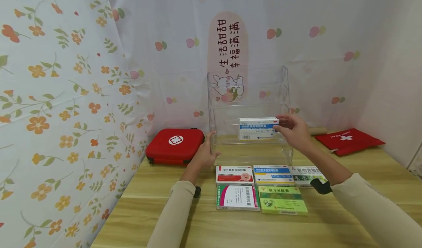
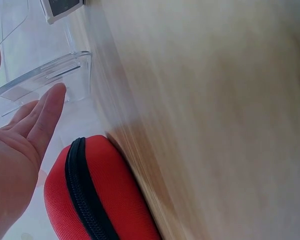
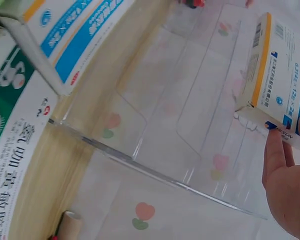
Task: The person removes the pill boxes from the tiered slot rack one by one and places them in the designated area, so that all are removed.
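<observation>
A blue-and-white medicine box (image 1: pixel 258 129) is pinched at its right end between the thumb and fingers of my right hand (image 1: pixel 294 132). It is upright at the front of the clear acrylic display rack (image 1: pixel 230 151), above the rack's lower tiers. In the right wrist view the fingers press the end flap of the medicine box (image 3: pixel 280 75). My left hand (image 1: pixel 205 153) rests at the rack's left side, its fingers extended along the edge. The left wrist view shows the left hand (image 2: pixel 20 145) with straight fingers next to the clear rack side (image 2: pixel 75 75).
In front of the rack lie several medicine boxes: red-white (image 1: pixel 234 175), blue-white (image 1: pixel 273 174), green-white (image 1: pixel 306 175), pink-green (image 1: pixel 238 197) and light green (image 1: pixel 282 200). A red first-aid case (image 1: pixel 174 145) stands left, a red first-aid pouch (image 1: pixel 349 141) right. A patterned curtain (image 1: pixel 178 57) hangs behind.
</observation>
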### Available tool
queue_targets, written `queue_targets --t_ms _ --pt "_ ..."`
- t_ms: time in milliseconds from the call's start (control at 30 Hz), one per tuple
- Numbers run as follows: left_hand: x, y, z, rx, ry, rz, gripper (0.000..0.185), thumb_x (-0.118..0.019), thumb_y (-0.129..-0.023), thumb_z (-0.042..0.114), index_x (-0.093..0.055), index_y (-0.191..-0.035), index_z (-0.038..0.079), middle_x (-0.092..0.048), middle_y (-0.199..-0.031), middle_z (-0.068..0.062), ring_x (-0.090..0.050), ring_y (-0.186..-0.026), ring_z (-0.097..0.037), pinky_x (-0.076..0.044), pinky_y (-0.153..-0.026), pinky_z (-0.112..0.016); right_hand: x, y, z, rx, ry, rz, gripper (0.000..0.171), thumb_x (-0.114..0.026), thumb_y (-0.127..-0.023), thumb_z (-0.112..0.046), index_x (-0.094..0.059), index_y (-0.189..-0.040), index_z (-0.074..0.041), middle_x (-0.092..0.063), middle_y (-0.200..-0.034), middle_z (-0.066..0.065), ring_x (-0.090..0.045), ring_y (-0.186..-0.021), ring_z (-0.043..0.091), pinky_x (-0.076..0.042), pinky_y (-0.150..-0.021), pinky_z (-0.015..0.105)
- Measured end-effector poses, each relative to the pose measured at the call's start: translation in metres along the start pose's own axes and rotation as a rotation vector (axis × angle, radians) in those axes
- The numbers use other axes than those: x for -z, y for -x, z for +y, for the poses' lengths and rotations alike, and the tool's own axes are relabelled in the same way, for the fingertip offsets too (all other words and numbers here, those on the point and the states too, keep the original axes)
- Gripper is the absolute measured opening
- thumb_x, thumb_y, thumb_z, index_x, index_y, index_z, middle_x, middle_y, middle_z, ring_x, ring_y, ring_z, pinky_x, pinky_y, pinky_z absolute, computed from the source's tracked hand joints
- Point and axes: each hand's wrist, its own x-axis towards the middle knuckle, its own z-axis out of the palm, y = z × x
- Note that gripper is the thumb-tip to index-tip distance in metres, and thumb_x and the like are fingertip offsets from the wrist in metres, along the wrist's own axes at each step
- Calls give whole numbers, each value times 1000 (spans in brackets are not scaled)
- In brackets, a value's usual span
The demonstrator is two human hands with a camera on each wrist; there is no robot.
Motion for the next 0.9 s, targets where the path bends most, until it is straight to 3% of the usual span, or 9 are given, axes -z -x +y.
queue_targets --t_ms 233,367,467,600,733,900 --pt "3 -2 -1 -11 -5 7 87 -72 -91 16 -13 -153 30 -47 -140 -27 -53 -120 -36 -41 -104 -55 11 20 2 -18 6 -22 36 -68 -95 -13 -60 -128 -1 -65 -121 25 -64 -108 43 -47 -79 9" --pt "2 -3 -4 -17 -16 7 87 -72 -91 16 -12 -152 33 -52 -134 -28 -55 -117 -35 -42 -104 -53 18 31 4 -34 17 -30 37 -69 -94 -17 -61 -128 -3 -66 -121 22 -64 -107 42 -49 -79 11" --pt "0 -3 -5 -22 -16 8 87 -73 -91 15 -13 -152 32 -55 -128 -29 -57 -111 -34 -43 -102 -53 24 39 6 -37 29 -38 38 -70 -94 -18 -62 -127 -4 -67 -120 21 -69 -100 21 -49 -77 11" --pt "-1 -3 -5 -30 -15 5 87 -72 -91 14 -14 -153 27 -56 -125 -29 -58 -108 -34 -45 -100 -54 34 50 9 -43 40 -56 38 -71 -93 -18 -63 -127 -3 -67 -118 22 -62 -92 -7 -51 -76 12" --pt "-1 -3 -3 -17 -9 -1 87 -72 -91 14 -13 -153 29 -54 -128 -28 -56 -112 -34 -43 -101 -55 44 59 11 -57 49 -82 39 -71 -93 -19 -62 -127 -3 -69 -114 17 -62 -90 -9 -52 -75 14" --pt "-1 -2 -1 5 -7 -7 87 -71 -92 16 -12 -153 30 -50 -137 -27 -54 -117 -35 -42 -103 -56 58 71 13 -60 65 -109 40 -72 -92 -16 -61 -128 -2 -71 -105 -5 -64 -87 -7 -52 -73 15"
